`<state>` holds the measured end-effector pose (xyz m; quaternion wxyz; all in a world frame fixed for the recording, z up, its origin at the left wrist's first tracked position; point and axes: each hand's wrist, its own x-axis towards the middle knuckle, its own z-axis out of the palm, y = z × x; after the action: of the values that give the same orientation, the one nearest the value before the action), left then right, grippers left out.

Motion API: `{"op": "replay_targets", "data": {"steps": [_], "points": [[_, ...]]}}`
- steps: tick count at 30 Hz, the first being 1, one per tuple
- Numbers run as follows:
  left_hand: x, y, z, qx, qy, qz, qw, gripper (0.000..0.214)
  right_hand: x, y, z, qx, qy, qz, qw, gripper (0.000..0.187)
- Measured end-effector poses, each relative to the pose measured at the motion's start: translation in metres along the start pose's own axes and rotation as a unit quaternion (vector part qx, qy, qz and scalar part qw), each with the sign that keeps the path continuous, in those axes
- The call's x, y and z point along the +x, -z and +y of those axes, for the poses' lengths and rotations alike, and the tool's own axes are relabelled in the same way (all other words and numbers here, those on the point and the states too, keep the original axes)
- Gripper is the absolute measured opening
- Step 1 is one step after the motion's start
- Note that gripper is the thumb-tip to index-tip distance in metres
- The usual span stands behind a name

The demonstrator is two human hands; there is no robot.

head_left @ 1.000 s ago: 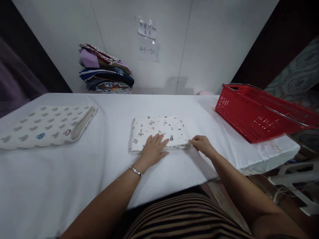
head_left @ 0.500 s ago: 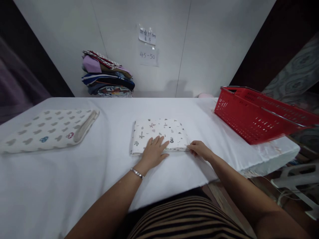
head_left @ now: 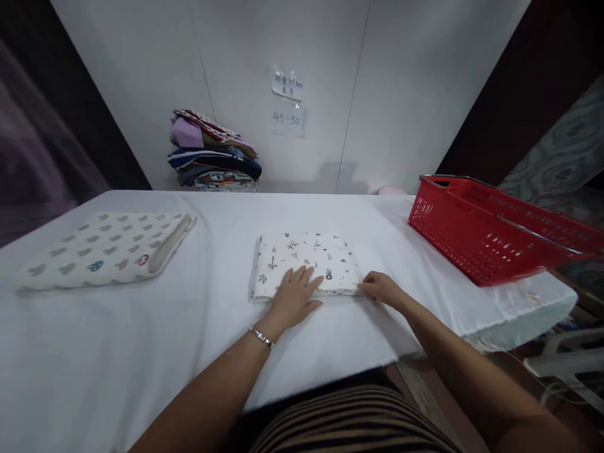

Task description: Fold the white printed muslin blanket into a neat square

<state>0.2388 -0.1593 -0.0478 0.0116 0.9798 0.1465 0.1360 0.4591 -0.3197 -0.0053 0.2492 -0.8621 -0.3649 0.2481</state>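
A folded white cloth (head_left: 306,251) with small grey and brown prints lies flat on the table in front of me. My left hand (head_left: 295,299) rests palm down on its near edge, fingers spread. At the cloth's near right corner, the fingers of my right hand (head_left: 380,289) are pinched together on the corner. Farther left lies another folded cloth (head_left: 113,242), cream with grey shapes plus one blue and one red print; neither hand touches it.
The table wears a white tablecloth (head_left: 226,352). A red plastic basket (head_left: 481,233) stands at its right end. Against the back wall sits a stack of folded fabrics (head_left: 214,160), left of a paper sign (head_left: 287,118). Part of a white stool (head_left: 566,355) shows at lower right.
The view has shifted slightly, so everything sits a little lower in the picture. Both hands stay on the printed cloth in nearly the same places.
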Motion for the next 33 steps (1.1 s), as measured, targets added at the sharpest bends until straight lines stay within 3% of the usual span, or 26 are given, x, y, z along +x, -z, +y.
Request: {"op": "replay_targets", "data": {"steps": [2, 4, 6, 8, 11, 15, 18, 22, 24, 26, 29, 33], "points": [[0.0, 0.0, 0.0, -0.004, 0.0, 0.0, 1.0, 0.055, -0.007, -0.007, -0.017, -0.082, 0.105, 0.111, 0.985, 0.03], [0.001, 0.001, 0.002, -0.006, 0.005, -0.005, 1.0, 0.055, -0.012, -0.02, -0.039, -0.104, 0.234, 0.169, 0.952, 0.044], [0.001, 0.004, 0.003, -0.006, 0.011, -0.011, 1.0, 0.056, -0.011, -0.035, -0.062, -0.111, 0.333, 0.146, 0.925, 0.054], [0.001, 0.007, 0.004, -0.007, 0.011, -0.013, 1.0, 0.055, -0.003, -0.048, -0.079, -0.14, 0.372, 0.112, 0.911, 0.062], [0.0, 0.009, 0.004, -0.011, 0.004, -0.011, 1.0, 0.056, 0.017, -0.056, -0.079, -0.2, 0.301, 0.099, 0.927, 0.069], [-0.002, 0.008, 0.006, -0.015, -0.003, -0.015, 1.0, 0.06, 0.033, -0.06, -0.05, -0.251, 0.181, 0.092, 0.946, 0.072], [-0.003, 0.008, 0.008, -0.026, -0.002, -0.018, 0.999, 0.06, 0.034, -0.064, -0.037, -0.267, 0.181, 0.111, 0.94, 0.071], [-0.001, 0.016, 0.005, -0.063, 0.023, -0.018, 0.998, 0.052, 0.031, -0.067, -0.039, -0.271, 0.188, 0.119, 0.937, 0.07], [-0.001, 0.022, -0.004, -0.066, 0.077, -0.009, 0.995, 0.049, 0.031, -0.068, -0.039, -0.268, 0.192, 0.123, 0.936, 0.069], [-0.005, 0.026, -0.018, -0.044, 0.178, -0.008, 0.983, 0.052, 0.032, -0.069, -0.038, -0.262, 0.194, 0.125, 0.937, 0.069], [-0.02, 0.029, -0.035, -0.03, 0.31, -0.057, 0.949, 0.067, 0.035, -0.071, -0.031, -0.255, 0.206, 0.13, 0.936, 0.068], [-0.042, 0.025, -0.036, -0.041, 0.341, -0.073, 0.936, 0.074, 0.037, -0.075, -0.025, -0.252, 0.229, 0.14, 0.93, 0.067]]}}
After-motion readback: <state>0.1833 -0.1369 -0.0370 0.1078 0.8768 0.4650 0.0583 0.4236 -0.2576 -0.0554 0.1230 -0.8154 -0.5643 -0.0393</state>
